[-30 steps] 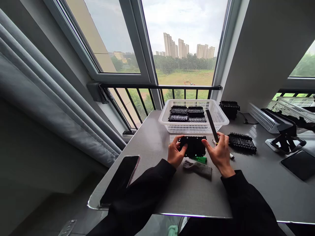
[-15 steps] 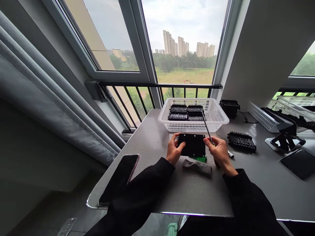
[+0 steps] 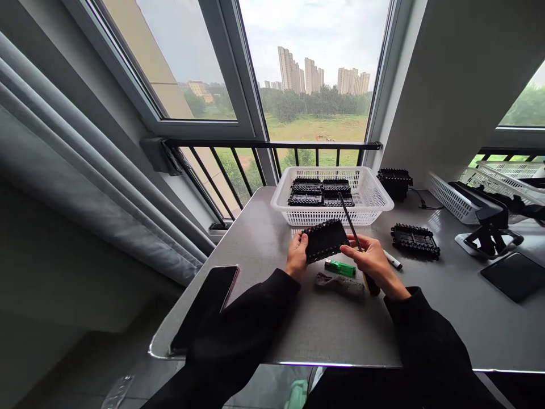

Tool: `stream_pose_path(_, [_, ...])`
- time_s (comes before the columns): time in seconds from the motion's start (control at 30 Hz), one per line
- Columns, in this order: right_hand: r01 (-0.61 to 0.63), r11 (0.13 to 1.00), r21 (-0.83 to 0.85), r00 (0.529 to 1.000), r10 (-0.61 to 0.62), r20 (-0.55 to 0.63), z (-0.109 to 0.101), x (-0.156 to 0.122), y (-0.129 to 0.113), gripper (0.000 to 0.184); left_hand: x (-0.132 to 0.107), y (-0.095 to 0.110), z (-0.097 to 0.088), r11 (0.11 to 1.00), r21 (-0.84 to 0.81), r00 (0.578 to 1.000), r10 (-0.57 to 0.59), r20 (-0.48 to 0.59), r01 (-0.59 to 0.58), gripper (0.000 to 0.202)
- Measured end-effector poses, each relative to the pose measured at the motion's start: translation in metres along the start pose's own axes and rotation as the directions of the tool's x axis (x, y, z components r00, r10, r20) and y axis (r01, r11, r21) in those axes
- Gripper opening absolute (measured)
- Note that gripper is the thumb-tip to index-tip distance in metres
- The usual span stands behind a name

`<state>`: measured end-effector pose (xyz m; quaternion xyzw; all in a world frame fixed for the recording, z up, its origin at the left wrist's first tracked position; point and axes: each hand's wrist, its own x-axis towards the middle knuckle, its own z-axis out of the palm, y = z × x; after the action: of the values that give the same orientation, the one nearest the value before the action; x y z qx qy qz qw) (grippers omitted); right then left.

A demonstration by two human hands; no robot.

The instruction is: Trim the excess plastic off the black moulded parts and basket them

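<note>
Both hands hold a flat black plastic part [image 3: 325,240] tilted up above the grey table [image 3: 332,324]. My left hand [image 3: 297,256] grips its left edge. My right hand [image 3: 371,262] pinches its right edge and also grips a thin dark tool with a yellow handle [image 3: 351,229], whose shaft points up toward the basket. Just under the part lie a green lighter [image 3: 340,267] and a grey cloth [image 3: 339,283].
A white basket [image 3: 370,196] behind holds several black parts. More black parts [image 3: 415,240] lie to the right, one [image 3: 394,180] by the wall. A marker [image 3: 392,260], a phone [image 3: 207,304] at the left edge, a stand [image 3: 485,224] and a dark pad [image 3: 512,275] at right.
The black part has been lifted and tilted up off the table, uncovering the green lighter. The tool's shaft in my right hand has swung left.
</note>
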<state>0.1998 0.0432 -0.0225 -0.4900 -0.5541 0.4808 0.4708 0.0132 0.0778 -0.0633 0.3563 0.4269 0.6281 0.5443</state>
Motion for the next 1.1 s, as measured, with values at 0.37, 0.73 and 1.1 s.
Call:
stream_pose_path(0.37, [0.079, 0.994, 0.082, 0.973, -0.059, -0.222, -0.007, 0.008, 0.012, 0.057, -0.02, 0.016, 0.007, 0.982, 0.19, 0.951, -0.077, 0.3, 0.02, 0.05])
stream_pose_path(0.73, [0.033, 0.976, 0.216, 0.999, -0.038, 0.017, 0.006, -0.005, -0.009, 0.056, -0.03, 0.026, 0.01, 0.916, 0.303, 0.965, 0.239, 0.11, -0.262, 0.033])
stream_pose_path(1.1, [0.009, 0.999, -0.052, 0.96, 0.006, 0.279, 0.022, -0.014, 0.0, 0.049, -0.037, 0.019, 0.012, 0.843, 0.397, 0.932, 0.328, 0.158, -0.364, 0.037])
